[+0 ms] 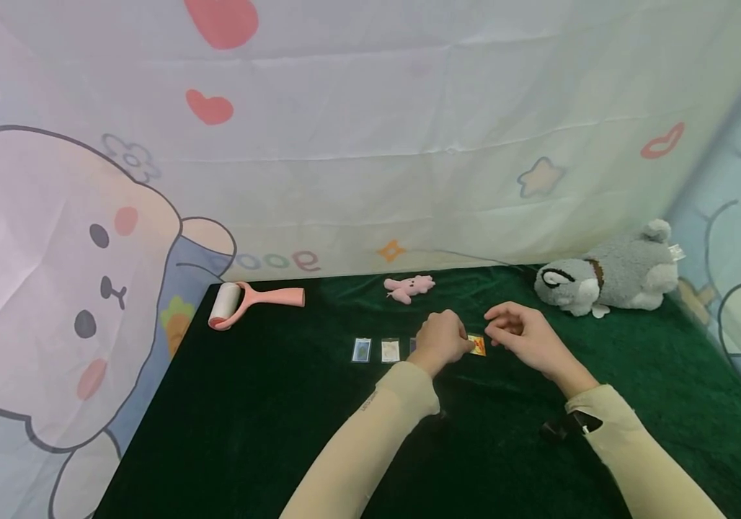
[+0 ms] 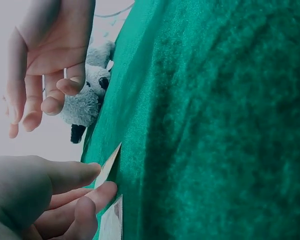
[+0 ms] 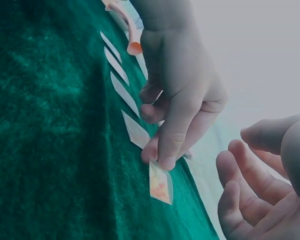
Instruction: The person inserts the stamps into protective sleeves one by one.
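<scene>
My left hand (image 1: 440, 337) pinches the edge of a small orange-yellow card (image 1: 477, 345) between thumb and forefinger. In the right wrist view this card (image 3: 161, 184) stands tilted at the fingertips, close to the cloth. Leftward from it runs a row of small cards, among them a blue one (image 1: 361, 350) and a white one (image 1: 391, 351); my left hand covers part of the row in the head view. To the right of the pinched card, my right hand (image 1: 526, 339) hovers with relaxed, slightly bent fingers and holds nothing.
Dark green cloth (image 1: 267, 418) covers the table. A pink lint roller (image 1: 273, 296) lies at the back left, a small pink plush toy (image 1: 409, 287) behind the cards, and a grey plush penguin (image 1: 617, 274) at the back right. A printed curtain (image 1: 357, 144) hangs behind.
</scene>
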`<state>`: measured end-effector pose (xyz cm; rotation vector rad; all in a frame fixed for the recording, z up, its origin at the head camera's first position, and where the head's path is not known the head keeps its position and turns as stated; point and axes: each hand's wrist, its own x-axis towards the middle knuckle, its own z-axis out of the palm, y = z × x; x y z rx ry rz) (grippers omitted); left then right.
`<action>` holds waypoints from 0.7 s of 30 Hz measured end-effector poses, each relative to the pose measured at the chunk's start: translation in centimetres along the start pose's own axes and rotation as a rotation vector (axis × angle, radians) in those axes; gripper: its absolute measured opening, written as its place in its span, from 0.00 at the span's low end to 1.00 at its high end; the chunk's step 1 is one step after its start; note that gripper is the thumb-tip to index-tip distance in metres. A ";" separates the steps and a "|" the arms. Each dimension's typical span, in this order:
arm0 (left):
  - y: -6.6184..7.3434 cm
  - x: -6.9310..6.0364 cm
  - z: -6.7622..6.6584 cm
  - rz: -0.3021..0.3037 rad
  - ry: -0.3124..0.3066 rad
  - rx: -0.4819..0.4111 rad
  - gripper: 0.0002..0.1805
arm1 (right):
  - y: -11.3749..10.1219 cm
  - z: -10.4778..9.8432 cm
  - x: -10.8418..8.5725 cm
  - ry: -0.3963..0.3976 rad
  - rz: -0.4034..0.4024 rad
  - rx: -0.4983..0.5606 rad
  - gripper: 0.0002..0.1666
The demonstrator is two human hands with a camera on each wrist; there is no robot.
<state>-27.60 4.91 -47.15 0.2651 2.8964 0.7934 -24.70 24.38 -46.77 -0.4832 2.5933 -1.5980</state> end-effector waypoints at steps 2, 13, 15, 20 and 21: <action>0.0 -0.1 -0.2 0.002 -0.008 -0.011 0.11 | 0.1 0.0 0.0 -0.002 -0.001 -0.004 0.19; -1.4 -1.5 -2.7 0.139 0.013 -0.065 0.13 | 0.4 -0.2 0.1 0.017 0.004 -0.059 0.14; -2.3 -1.8 -3.6 0.191 0.042 -0.068 0.13 | 0.4 -0.4 0.1 0.038 -0.013 -0.105 0.14; -5.5 -2.3 -6.3 0.304 0.151 0.017 0.22 | 0.2 -1.3 0.2 0.120 -0.111 -0.317 0.16; -6.3 -2.3 -6.9 0.315 0.173 0.052 0.25 | 0.2 -1.5 0.3 0.136 -0.136 -0.369 0.18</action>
